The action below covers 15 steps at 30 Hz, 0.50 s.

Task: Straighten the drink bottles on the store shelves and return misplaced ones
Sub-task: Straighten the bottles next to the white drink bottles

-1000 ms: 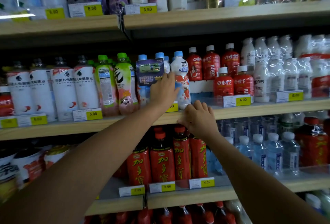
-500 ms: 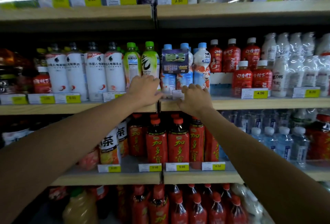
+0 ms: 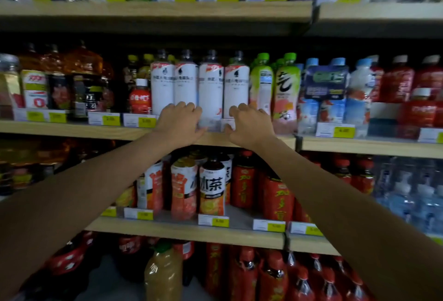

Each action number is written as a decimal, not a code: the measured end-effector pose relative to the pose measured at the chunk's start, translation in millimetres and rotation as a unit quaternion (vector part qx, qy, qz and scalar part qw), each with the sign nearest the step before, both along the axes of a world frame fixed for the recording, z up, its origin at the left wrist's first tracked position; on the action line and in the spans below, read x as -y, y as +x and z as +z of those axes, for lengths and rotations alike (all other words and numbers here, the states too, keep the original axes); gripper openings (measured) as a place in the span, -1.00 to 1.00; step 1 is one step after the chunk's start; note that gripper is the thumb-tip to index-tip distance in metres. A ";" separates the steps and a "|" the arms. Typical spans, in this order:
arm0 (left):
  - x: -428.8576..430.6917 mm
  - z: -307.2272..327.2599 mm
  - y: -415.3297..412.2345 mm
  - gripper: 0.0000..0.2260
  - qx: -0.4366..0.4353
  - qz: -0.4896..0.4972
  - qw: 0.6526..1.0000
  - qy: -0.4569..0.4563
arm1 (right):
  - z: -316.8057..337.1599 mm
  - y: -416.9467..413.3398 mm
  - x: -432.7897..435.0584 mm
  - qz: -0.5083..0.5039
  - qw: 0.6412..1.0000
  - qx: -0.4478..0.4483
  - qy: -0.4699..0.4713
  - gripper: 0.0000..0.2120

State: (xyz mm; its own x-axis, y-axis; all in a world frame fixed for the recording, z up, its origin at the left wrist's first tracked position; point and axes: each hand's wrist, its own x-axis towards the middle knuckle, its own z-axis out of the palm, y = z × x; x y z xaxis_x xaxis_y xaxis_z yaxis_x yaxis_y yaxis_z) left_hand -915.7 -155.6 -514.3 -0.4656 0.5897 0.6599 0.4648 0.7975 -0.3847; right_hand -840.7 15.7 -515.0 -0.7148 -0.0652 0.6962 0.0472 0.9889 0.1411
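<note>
Four white bottles (image 3: pixel 211 89) stood upright in a row on the middle shelf (image 3: pixel 72 130). The left hand (image 3: pixel 179 122) had its fingers curled round the second one's base, and the right hand (image 3: pixel 249 124) clutched the fourth's. Green-capped bottles (image 3: pixel 286 89) stood just right of them, with iced-tea bottles (image 3: pixel 212 188) on the shelf below.

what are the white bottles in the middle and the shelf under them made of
White bottles: probably clear plastic under a matte white wrap label; the necks above the label look see-through.
Shelf: pale wood or wood-look laminate, matte, with faint grain on its front edge; the picture does not show which.
</note>
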 end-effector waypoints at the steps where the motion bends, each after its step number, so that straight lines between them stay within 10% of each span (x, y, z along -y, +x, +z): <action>1: 18.5 -3.7 -10.0 -0.54 -0.004 -0.001 1.000 0.005 | -1.1 -10.6 16.8 0.006 1.000 -0.004 0.004 -0.61; 15: 221.7 -37.5 -168.7 -0.22 0.037 0.038 0.998 0.014 | -20.1 -136.1 193.9 0.000 0.998 -0.056 -0.011 -0.63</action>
